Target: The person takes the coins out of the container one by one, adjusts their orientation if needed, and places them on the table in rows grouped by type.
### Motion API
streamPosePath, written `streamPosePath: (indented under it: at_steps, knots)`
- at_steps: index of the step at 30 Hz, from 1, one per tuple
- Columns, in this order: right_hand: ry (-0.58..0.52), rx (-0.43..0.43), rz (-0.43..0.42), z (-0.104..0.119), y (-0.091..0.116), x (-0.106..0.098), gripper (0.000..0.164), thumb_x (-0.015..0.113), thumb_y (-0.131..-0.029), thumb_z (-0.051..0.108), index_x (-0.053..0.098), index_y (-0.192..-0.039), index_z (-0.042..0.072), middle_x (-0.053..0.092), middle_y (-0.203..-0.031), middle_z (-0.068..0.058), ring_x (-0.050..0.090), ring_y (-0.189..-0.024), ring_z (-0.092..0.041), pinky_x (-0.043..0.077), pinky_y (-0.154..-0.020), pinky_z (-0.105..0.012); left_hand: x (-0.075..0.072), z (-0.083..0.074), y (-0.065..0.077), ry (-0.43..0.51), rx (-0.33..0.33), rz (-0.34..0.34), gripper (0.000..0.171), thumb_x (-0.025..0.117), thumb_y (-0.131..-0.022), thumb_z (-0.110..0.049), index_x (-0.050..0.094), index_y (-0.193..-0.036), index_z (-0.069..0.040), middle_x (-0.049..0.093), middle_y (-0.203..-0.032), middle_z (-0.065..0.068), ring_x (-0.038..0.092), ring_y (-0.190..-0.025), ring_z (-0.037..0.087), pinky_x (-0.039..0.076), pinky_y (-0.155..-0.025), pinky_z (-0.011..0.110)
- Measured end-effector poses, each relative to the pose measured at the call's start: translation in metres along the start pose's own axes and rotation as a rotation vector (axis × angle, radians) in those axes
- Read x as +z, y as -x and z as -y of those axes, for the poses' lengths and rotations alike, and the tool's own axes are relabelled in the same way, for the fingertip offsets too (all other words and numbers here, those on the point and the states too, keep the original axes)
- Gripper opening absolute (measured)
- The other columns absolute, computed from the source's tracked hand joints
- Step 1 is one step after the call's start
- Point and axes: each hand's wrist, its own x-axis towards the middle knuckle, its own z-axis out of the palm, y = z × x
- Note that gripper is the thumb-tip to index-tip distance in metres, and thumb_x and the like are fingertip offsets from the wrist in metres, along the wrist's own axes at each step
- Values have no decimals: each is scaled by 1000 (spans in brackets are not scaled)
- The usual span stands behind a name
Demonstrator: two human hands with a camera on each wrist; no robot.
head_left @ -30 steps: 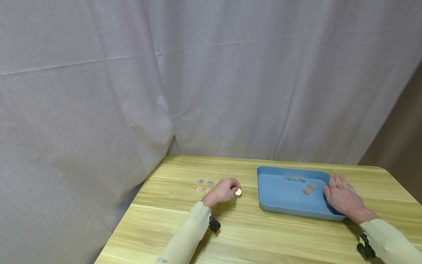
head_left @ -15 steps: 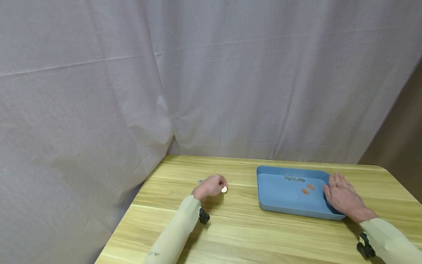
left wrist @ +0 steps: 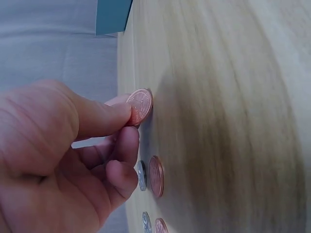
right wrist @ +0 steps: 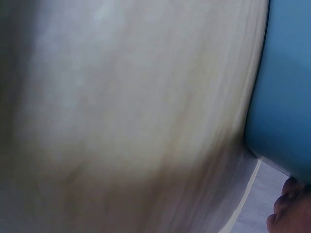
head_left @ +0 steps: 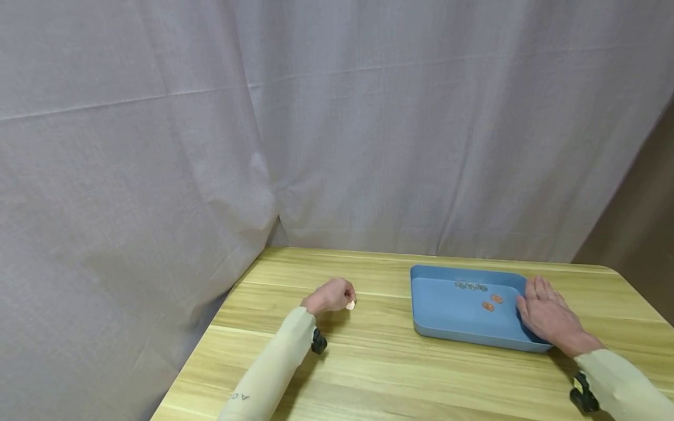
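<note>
Between thumb and fingers, my left hand [head_left: 332,294] pinches a copper coin [left wrist: 140,108], its edge at or just above the wooden table. Below that hand in the left wrist view lie a copper coin [left wrist: 156,176] and a silver coin [left wrist: 142,175], with another copper coin [left wrist: 161,226] and silver coin [left wrist: 146,222] beyond them. The head view has these mostly hidden behind the hand. My right hand [head_left: 550,316] rests with straight fingers on the right side of a blue tray [head_left: 468,339]. Inside the tray are silver coins [head_left: 471,286] in a row and two copper coins [head_left: 488,306].
The wooden table [head_left: 379,374] runs back to a grey curtain [head_left: 368,146], which also hangs along its left side. Bare tabletop lies between the left hand and the tray. A black wrist camera [head_left: 319,341] sits under the left sleeve.
My left hand has moved left, away from the tray, carrying the copper coin beside the coins on the table, and now covers them in the head view. The right hand and tray stay put.
</note>
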Motion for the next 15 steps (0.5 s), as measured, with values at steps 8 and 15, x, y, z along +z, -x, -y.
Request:
streamPosePath:
  at_steps: [8,15]
  knots:
    - [-7,1,-2,0,0,-1,66,29,-107,30,15,-141,-24,13,-147,-48,11,-140,-58,11,-114,-66,4,-3,-1,-6,3,22,15,60,-91,-1,68,-83,-11,67,-79,-5,55,-68,8,48,-69,24]
    - [6,-7,-10,1,0,-3,67,28,-107,32,15,-141,-24,14,-146,-48,13,-139,-59,14,-113,-67,4,-4,0,-1,-10,18,15,57,-92,2,66,-88,-10,67,-75,-3,56,-66,7,46,-65,21]
